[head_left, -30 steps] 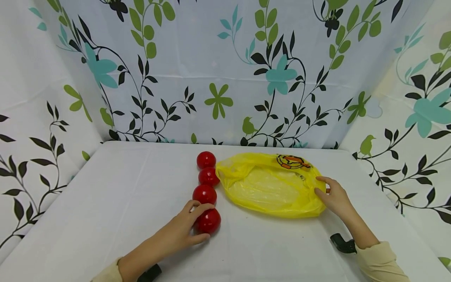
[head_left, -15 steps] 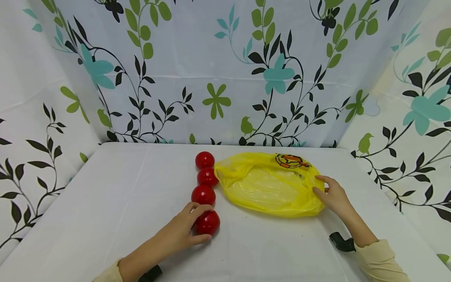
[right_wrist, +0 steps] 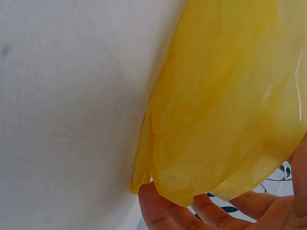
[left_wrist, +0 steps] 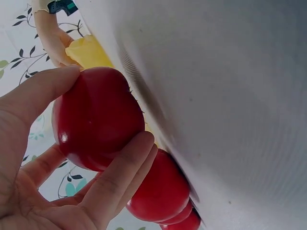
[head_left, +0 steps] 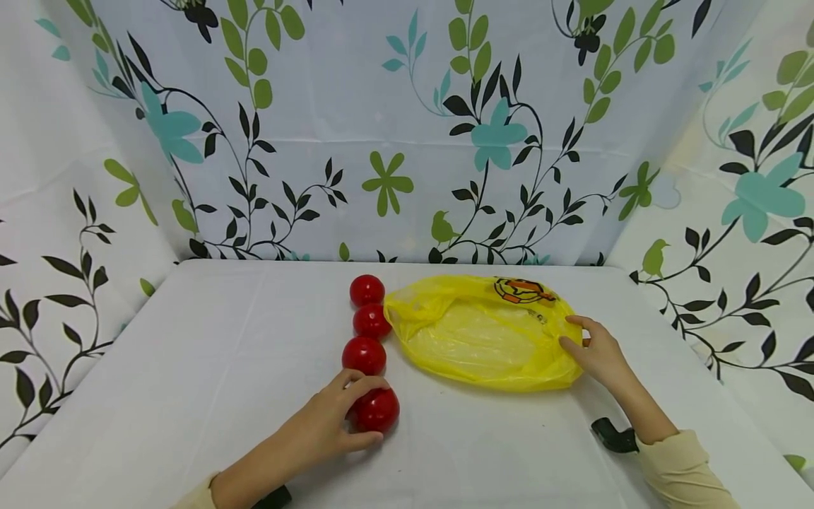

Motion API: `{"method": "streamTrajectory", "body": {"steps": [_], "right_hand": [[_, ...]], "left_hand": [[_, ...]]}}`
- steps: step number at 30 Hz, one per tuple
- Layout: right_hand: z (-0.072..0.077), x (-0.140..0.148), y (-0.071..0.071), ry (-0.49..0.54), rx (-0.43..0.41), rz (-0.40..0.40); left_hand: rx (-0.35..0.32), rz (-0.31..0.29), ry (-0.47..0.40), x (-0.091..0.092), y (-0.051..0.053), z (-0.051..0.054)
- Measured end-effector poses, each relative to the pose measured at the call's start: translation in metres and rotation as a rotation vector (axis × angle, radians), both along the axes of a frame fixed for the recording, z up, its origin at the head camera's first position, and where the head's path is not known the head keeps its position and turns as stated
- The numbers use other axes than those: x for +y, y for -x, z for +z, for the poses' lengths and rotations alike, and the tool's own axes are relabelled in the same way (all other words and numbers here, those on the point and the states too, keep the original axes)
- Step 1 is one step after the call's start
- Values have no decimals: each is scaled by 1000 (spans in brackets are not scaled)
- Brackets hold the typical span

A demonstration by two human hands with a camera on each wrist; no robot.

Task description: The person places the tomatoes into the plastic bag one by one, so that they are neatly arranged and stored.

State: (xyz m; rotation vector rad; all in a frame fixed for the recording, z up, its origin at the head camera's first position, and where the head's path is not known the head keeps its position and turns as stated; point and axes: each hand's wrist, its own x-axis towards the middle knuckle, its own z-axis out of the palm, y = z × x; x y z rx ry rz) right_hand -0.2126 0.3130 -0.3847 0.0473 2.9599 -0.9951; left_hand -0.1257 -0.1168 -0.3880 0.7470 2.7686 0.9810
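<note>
Several glossy red balls stand in a column left of a yellow plastic bag. My left hand grips the nearest ball, fingers curled over its far side and thumb on the near side. The left wrist view shows that ball between thumb and fingers, with other red balls beyond it. At the bag's right end, my right hand holds the edge. In the right wrist view, fingers touch the yellow plastic, partly hidden behind it.
A white cloth covers the table. Behind and at both sides hangs a curtain with leaf and flower prints. Black wrist devices show by the right forearm and under the left one.
The nearest ball, in my left hand, has shifted slightly away from the ball behind it. My right hand stays at the bag. The whole head view has drifted a little.
</note>
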Motion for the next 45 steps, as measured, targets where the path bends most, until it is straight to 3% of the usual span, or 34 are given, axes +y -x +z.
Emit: {"method": "streamTrajectory", "body": {"steps": [10,16,23,29,33,38,45], "right_hand": [[0,-1,-1,0,4,-7],[1,-1,0,0,6,-10],[-3,0,-1,3,10,-15],[-5,1,-1,4,15,-15],[-4,0,0,9,4,-23],[-3,0,1,6,5,-14],[-3,0,1,11,15,-12]], "left_hand": [[80,-19,-65,5,0,6],[112,-17,-83,12,4,15],[193,-33,-120,18,14,30],[209,-52,-169,23,24,41],[238,-63,-156,29,30,47],[234,-76,-165,39,39,55],[121,-115,-249,54,60,61]]}}
